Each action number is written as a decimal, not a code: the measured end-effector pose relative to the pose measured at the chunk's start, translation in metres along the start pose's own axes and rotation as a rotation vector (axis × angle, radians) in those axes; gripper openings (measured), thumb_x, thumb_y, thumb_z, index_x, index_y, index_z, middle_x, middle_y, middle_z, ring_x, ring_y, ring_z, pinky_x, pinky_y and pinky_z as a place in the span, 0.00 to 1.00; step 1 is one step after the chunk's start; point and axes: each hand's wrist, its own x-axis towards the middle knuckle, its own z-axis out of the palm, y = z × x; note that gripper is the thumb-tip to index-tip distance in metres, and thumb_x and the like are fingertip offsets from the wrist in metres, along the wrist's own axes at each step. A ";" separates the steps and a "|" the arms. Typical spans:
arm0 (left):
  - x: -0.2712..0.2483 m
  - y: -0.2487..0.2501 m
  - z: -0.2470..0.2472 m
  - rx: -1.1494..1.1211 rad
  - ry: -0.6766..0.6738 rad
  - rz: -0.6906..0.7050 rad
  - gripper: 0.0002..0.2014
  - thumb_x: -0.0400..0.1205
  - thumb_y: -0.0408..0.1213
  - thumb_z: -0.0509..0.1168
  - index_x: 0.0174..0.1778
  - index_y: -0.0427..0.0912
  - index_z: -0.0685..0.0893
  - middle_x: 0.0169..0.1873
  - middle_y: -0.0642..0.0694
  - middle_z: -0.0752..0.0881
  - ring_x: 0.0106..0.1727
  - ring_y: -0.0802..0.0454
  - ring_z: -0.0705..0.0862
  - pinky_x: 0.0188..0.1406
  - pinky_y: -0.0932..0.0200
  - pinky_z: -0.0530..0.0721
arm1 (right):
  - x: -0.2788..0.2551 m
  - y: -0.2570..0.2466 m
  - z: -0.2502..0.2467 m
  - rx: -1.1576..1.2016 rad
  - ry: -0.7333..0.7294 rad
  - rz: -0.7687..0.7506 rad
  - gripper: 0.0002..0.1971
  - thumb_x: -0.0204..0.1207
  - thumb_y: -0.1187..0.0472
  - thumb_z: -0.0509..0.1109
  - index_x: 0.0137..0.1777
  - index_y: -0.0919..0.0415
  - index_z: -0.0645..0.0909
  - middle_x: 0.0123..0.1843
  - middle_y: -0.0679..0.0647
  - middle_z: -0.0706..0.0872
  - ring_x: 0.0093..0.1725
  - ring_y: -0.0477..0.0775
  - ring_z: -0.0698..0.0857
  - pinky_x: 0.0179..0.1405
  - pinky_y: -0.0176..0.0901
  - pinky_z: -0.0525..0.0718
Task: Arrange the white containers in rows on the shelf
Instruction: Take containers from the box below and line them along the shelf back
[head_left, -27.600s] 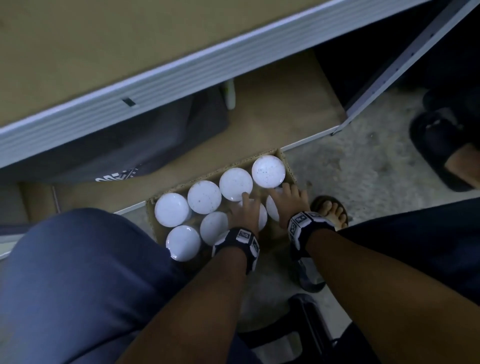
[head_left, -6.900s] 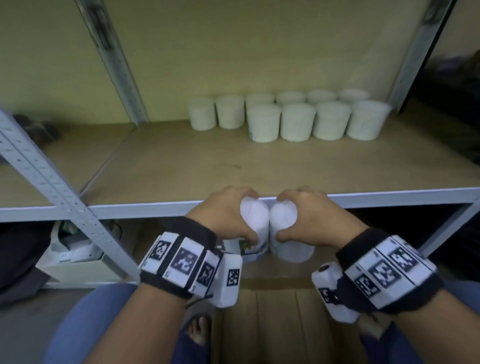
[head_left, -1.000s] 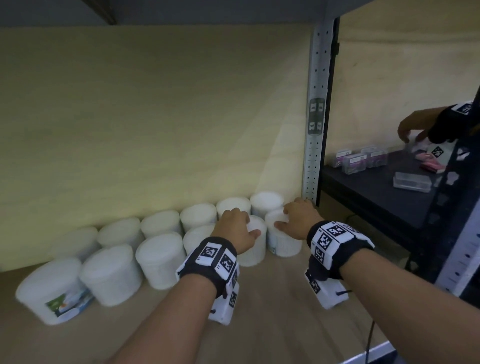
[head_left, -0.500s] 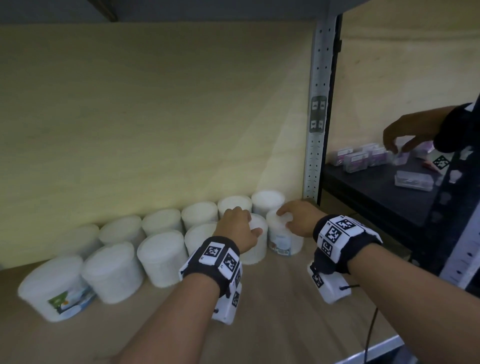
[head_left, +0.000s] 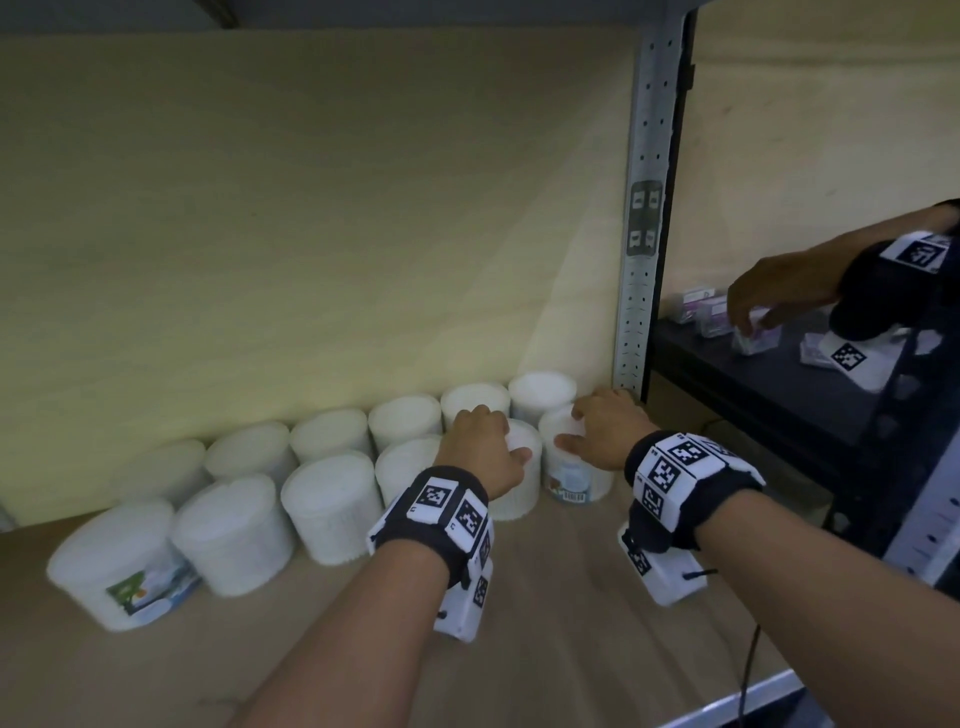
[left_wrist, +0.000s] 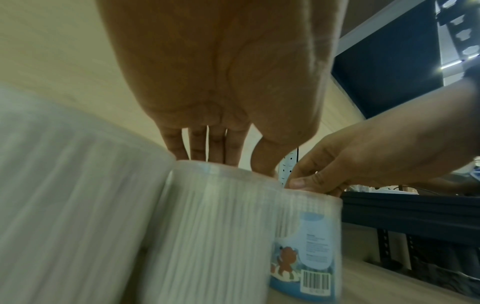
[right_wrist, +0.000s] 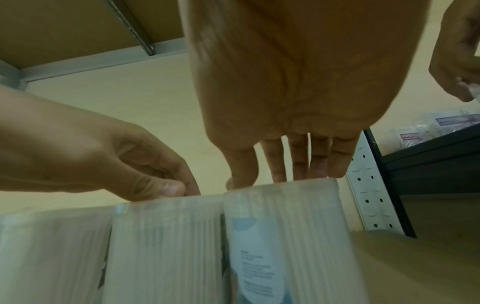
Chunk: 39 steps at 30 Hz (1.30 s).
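Note:
White containers stand in two rows on the wooden shelf (head_left: 545, 639), a back row (head_left: 405, 421) against the wall and a front row (head_left: 332, 509). My left hand (head_left: 480, 441) grips from above the lid of the second-last front container (head_left: 519, 488), fingers over its far rim (left_wrist: 221, 226). My right hand (head_left: 597, 431) holds the lid of the last one (head_left: 571, 478), a blue-labelled container (right_wrist: 285, 236) beside the upright. Both containers stand on the shelf, touching side by side. The lids are mostly hidden under my hands.
A perforated metal upright (head_left: 644, 208) bounds the shelf on the right. Beyond it, another person's hand (head_left: 774, 291) reaches over small packets (head_left: 696, 306) on a dark shelf (head_left: 753, 384). Bare wood lies in front of the rows, up to the shelf's front edge (head_left: 743, 701).
Both my hands stay on the same two lids; my right hand has shifted slightly on its lid. The other person's hand has moved left and down toward the packets.

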 end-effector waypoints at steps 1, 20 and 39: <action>0.000 0.000 0.000 -0.001 0.000 -0.001 0.23 0.81 0.48 0.64 0.68 0.38 0.77 0.66 0.40 0.77 0.69 0.43 0.73 0.69 0.47 0.75 | 0.000 0.000 -0.001 -0.001 -0.004 -0.006 0.28 0.80 0.44 0.64 0.74 0.59 0.72 0.75 0.59 0.71 0.76 0.61 0.67 0.75 0.55 0.70; 0.001 0.001 -0.003 -0.025 -0.009 0.011 0.22 0.81 0.46 0.65 0.68 0.38 0.77 0.66 0.40 0.77 0.68 0.43 0.75 0.68 0.48 0.76 | 0.002 -0.003 0.001 -0.012 -0.008 0.048 0.30 0.80 0.43 0.63 0.76 0.60 0.70 0.76 0.60 0.68 0.77 0.62 0.64 0.75 0.56 0.67; 0.001 0.000 0.001 0.002 0.009 0.024 0.21 0.81 0.47 0.64 0.67 0.38 0.77 0.65 0.41 0.77 0.67 0.43 0.74 0.66 0.49 0.76 | 0.004 0.001 -0.016 0.016 -0.039 -0.033 0.24 0.80 0.50 0.64 0.74 0.56 0.73 0.76 0.57 0.70 0.76 0.61 0.68 0.76 0.53 0.71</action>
